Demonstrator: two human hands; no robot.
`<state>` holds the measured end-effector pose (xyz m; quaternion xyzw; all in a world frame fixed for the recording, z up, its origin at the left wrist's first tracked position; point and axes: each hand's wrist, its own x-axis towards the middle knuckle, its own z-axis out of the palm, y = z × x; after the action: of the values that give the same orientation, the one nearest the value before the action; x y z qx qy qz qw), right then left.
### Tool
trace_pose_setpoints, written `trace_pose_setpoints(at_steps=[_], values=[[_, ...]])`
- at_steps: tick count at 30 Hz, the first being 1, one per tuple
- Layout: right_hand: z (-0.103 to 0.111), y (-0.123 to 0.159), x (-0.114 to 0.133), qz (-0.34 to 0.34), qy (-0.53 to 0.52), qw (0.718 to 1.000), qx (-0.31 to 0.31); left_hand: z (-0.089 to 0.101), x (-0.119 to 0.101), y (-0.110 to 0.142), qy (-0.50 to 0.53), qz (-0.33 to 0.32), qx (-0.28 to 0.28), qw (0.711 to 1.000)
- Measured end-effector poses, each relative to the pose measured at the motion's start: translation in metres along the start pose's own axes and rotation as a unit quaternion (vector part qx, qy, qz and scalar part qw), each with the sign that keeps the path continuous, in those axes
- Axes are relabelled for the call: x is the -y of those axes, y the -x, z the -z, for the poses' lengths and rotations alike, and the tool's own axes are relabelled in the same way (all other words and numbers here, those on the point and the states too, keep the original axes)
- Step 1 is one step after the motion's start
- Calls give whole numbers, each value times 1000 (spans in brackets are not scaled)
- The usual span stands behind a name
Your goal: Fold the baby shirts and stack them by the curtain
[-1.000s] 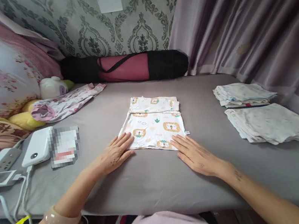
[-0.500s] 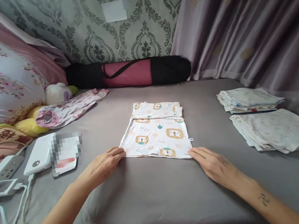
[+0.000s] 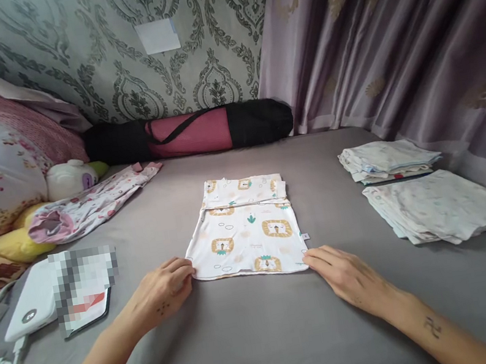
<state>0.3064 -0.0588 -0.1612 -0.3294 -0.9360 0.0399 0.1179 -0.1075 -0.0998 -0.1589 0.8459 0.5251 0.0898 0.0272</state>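
Observation:
A white baby garment (image 3: pixel 242 232) printed with tan lions lies flat on the grey bed sheet, its far part folded over in a band. The garment's near left corner is pinched in my left hand (image 3: pixel 170 287), the fingers bent together. At the near right corner, my right hand (image 3: pixel 339 271) grips the hem between thumb and fingers. A small white label (image 3: pixel 305 236) sticks out from the right edge just above that hand. My thumbs are mostly hidden.
Two stacks of folded pale clothes, a far one (image 3: pixel 388 159) and a near one (image 3: pixel 443 205), sit at the right. Leftward lie a power bank (image 3: pixel 34 298), a phone (image 3: pixel 90 310), cables and small pink-patterned clothing (image 3: pixel 93 207). A black-and-red long bag (image 3: pixel 191 133) rests along the wall.
The camera view has shifted a little, so most things appear further left. Both hands keep hold of the garment's near corners, and its fold looks the same.

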Motion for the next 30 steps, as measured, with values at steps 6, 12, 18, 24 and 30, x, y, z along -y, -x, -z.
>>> trace_pose_setpoints(at_steps=[6,12,18,24,30], values=[[-1,0,-2,-14,-12,1000,13,-7,6,0,15,18,12,1000],[-4,5,-9,5,-26,1000,5,-11,15,7,29,-3,11,999],[-8,7,-15,7,-17,1000,-21,-7,15,12,57,-22,-12,998],[8,6,-12,18,25,999,-22,8,9,11,78,-42,-44,995],[30,16,-7,4,27,999,-24,25,-7,16,94,-38,-57,993]])
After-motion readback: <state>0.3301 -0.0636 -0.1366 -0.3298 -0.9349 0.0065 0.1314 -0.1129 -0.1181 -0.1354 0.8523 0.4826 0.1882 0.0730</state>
